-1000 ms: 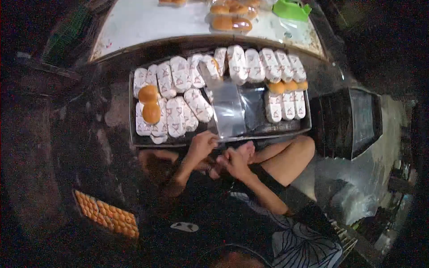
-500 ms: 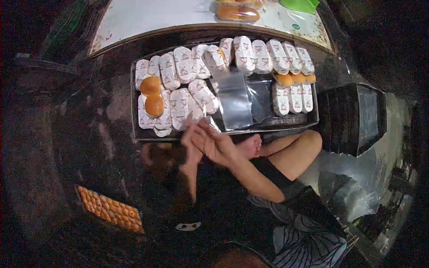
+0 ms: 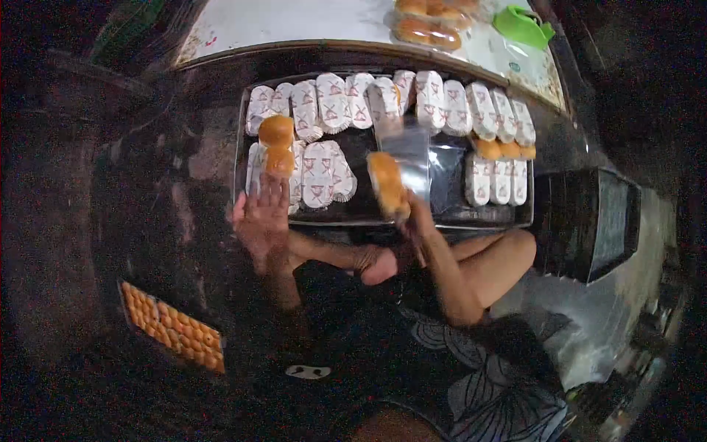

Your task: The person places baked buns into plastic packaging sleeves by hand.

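Note:
In my right hand [image 3: 417, 218], fingers closed, is an orange-brown bun [image 3: 385, 179], blurred by motion, held over the black tray [image 3: 361, 215]. My left hand [image 3: 264, 218] is spread with its fingertips beside two round buns [image 3: 277, 132] lying on paper-wrapped buns at the tray's left. White printed paper-wrapped buns [image 3: 319, 174] fill much of the tray in rows. Clear plastic bags [image 3: 406, 151] lie in the tray's middle, just behind the held bun. More wrapped buns [image 3: 501, 179] stand at the tray's right, with orange bun ends [image 3: 501, 149] between the rows.
Behind the tray is a white table [image 3: 309, 20] with bagged buns [image 3: 428, 33] and a green plastic object [image 3: 523, 26]. Stacked black trays [image 3: 582, 221] stand at the right. A tray of buns [image 3: 173, 328] lies at the lower left. My bent legs are before the tray.
My hands have moved apart, the left one to the two round buns, the right one over the tray with a bun in it. A wrapped bun has left the left-middle group. The view has shifted.

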{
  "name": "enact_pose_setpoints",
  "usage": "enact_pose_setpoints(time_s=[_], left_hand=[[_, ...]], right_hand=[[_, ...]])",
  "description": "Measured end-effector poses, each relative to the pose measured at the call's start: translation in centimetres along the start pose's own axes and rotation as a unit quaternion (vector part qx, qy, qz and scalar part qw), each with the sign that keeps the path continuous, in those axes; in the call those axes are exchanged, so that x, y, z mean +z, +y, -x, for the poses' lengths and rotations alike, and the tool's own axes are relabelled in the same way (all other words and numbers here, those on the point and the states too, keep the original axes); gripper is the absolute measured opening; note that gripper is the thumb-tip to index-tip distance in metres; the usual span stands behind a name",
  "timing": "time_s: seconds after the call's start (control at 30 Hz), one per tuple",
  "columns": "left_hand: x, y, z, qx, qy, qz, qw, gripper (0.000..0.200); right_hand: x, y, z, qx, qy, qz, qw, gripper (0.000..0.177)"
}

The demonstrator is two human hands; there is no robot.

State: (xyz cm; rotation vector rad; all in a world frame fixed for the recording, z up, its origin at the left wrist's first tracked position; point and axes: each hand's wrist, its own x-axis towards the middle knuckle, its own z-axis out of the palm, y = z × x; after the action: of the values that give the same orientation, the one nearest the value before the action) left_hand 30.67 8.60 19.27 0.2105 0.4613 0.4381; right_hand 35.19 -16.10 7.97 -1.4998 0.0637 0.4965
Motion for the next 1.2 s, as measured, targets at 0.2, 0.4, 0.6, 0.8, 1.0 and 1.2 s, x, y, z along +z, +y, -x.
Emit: enact_pose_setpoints(time_s=[0.2,0.4,0.6,0.8,1.0,1.2], left_hand=[[2.7,-4.1,1.5,-0.021,-0.039,0.032,0.999,0.048],[4.4,-8.2,5.7,0.103,-0.18,-0.282,0.937,0.063],[2.7,-9.5,5.6,0.009,-0.17,-0.207,0.964,0.064],[-1.5,-12.3,7.4,-0.083,-0.147,-0.295,0.94,0.059],[-8.0,-10.7,3.5,-0.279,-0.096,-0.108,0.949,0.053],[-1.7,-15.5,9.5,-0.13,-0.082,-0.451,0.879,0.057]], right_hand=[[2.8,-13.4,5.8,-0.196,-0.087,0.213,0.953,0.045],[2.9,-17.5,7.5,-0.13,-0.047,0.454,0.88,0.051],[4.1,-14.5,7.0,-0.004,0.059,0.3,0.952,0.07],[3.5,-12.5,6.5,-0.03,0.037,0.208,0.977,0.077],[1.9,-11.4,8.8,-0.259,-0.082,0.256,0.928,0.073],[-1.1,-8.7,0.2,-0.218,0.03,0.434,0.874,0.027]])
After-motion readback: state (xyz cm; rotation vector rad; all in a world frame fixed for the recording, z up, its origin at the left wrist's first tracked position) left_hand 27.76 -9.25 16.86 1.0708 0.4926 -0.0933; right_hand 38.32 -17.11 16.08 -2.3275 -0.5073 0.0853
